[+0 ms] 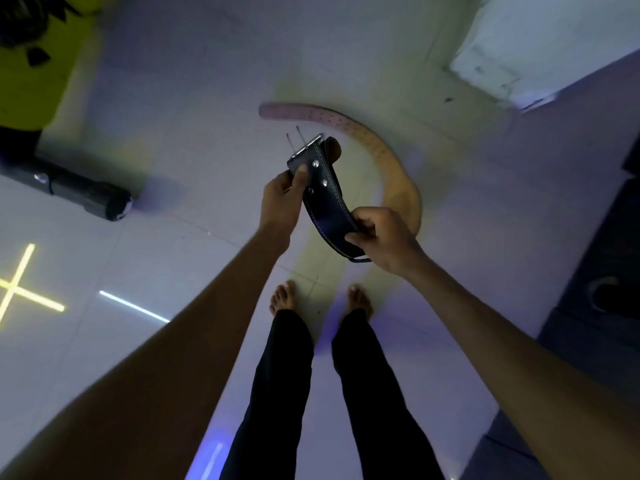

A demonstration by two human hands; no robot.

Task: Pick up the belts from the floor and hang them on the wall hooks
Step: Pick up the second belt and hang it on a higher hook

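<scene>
A black belt (323,199) is held in the air between both hands, above the pale tiled floor (194,109). The left hand (282,199) grips it near the buckle end: the thumb lies flat on the outer face beside a metal rivet, the other fingers are curled behind the strap, so the hand is clamped on the belt. Just past the left fingertips, two metal prongs (294,140) and a buckle bar stick out beyond the end of the strap, pointing away from the person.

The right hand (382,237) pinches the belt lower down — thumb on top, fingers folded under the edge — also closed tight on the strap. Below the right fingers a thin dark loop hangs from the belt. White stitching runs along the strap's edges between the two grips.

Beyond the fingers of both hands, a tan belt (377,150) lies on the floor in a wide curve, its pale perforated end reaching left past the prongs and its broad part passing behind the right hand. It touches neither hand.

Well to the left of the left hand, a dark roll (86,199) lies on the floor. Beneath the hands the person's bare feet (285,296) stand on the tiles — dark trousers above them.
</scene>
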